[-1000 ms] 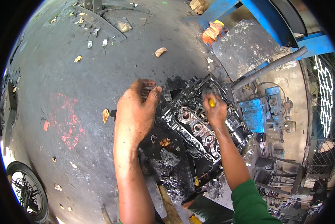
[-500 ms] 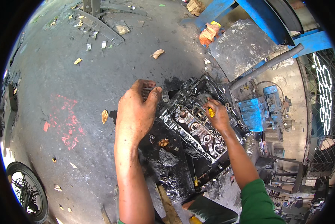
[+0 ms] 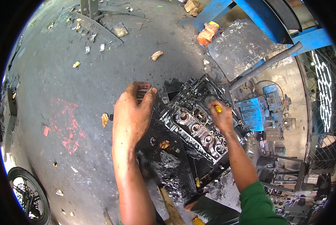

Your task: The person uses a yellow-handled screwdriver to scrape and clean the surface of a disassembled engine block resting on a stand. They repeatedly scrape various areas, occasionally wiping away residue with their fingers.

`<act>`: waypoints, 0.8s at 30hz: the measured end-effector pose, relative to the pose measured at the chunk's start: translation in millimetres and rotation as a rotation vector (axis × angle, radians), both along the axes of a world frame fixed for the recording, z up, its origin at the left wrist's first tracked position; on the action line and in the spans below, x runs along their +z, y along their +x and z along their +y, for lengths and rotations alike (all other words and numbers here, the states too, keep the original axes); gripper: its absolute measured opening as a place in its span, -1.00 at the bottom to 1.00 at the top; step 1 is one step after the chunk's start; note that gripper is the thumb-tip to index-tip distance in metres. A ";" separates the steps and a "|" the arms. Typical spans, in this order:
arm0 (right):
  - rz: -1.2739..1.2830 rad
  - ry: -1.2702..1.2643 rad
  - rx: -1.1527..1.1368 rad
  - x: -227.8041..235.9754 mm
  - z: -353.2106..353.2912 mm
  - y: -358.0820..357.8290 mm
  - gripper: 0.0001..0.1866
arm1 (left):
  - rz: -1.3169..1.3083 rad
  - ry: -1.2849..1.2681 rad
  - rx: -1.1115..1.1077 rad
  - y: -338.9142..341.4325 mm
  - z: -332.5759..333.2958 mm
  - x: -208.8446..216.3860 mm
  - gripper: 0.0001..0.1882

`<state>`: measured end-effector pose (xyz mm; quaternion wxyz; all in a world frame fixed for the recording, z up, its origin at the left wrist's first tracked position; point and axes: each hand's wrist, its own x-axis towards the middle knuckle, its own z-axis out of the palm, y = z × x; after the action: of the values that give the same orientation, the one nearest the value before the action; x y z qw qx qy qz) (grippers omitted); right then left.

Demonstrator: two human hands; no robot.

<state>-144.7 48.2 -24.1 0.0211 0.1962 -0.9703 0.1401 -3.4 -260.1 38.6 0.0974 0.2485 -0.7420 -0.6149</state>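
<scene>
An oily metal engine casting [image 3: 198, 129], with round bores and channels, lies on a dark tray [image 3: 226, 168] to the right of centre. Over its far right side my right hand [image 3: 222, 119] is closed around a yellow-handled brush [image 3: 218, 109]. The brush's grey, bristly-looking head rests at or just above the casting; contact cannot be made out. My left hand [image 3: 133, 107] hovers left of the casting, palm partly turned away. Its fingers are loosely curved, the thumb stands apart, and nothing shows in it.
A yellow-handled tool [image 3: 198, 183] lies at the tray's near edge. A blue machine [image 3: 251, 114] stands to the right, below a slanting metal pipe [image 3: 267, 65]. Black oily grime [image 3: 170, 159] covers the floor nearby. At lower left is a wheel [image 3: 28, 197].
My right hand and the brush have moved slightly right and nearer over the casting. My left hand has drifted a little left. The whole view has shifted slightly.
</scene>
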 end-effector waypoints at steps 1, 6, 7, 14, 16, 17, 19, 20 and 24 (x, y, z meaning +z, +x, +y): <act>0.163 -0.050 0.116 -0.8 0.2 -10.7 -0.95 | -0.003 -0.001 -0.002 -0.4 2.0 -0.3 -0.61; 0.301 0.178 0.406 -9.7 18.6 -49.0 -0.90 | -0.015 -0.033 -0.051 -4.2 10.1 -0.2 -0.61; 0.243 0.193 0.357 -8.5 26.9 -48.7 -0.88 | -0.010 -0.027 -0.044 -3.4 8.9 -0.1 -0.61; 0.066 -0.222 0.109 -12.6 25.8 -48.1 -0.92 | 0.035 0.039 0.004 0.3 3.0 0.5 -0.60; 0.098 -0.353 0.346 -15.9 17.9 -54.4 -0.94 | 0.002 0.022 -0.021 -3.6 10.3 0.2 -0.60; 0.180 -0.222 0.381 -15.4 17.8 -56.4 -0.95 | 0.004 0.002 -0.048 -5.9 12.6 0.5 -0.60; 0.147 -0.101 0.321 -12.8 22.9 -55.4 -0.94 | 0.003 0.000 -0.043 -7.7 15.7 1.7 -0.59; 0.106 -0.003 0.276 -10.6 27.6 -52.9 -0.94 | 0.002 0.003 -0.039 -7.7 16.8 2.5 -0.59; 0.031 0.231 0.227 3.6 38.5 -45.7 -0.86 | 0.020 -0.011 -0.022 -3.3 18.2 6.0 -0.59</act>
<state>-190.4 86.7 -20.5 -0.0026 0.3080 -0.9510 0.0263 -6.7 -241.9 44.5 0.0995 0.2338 -0.7469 -0.6145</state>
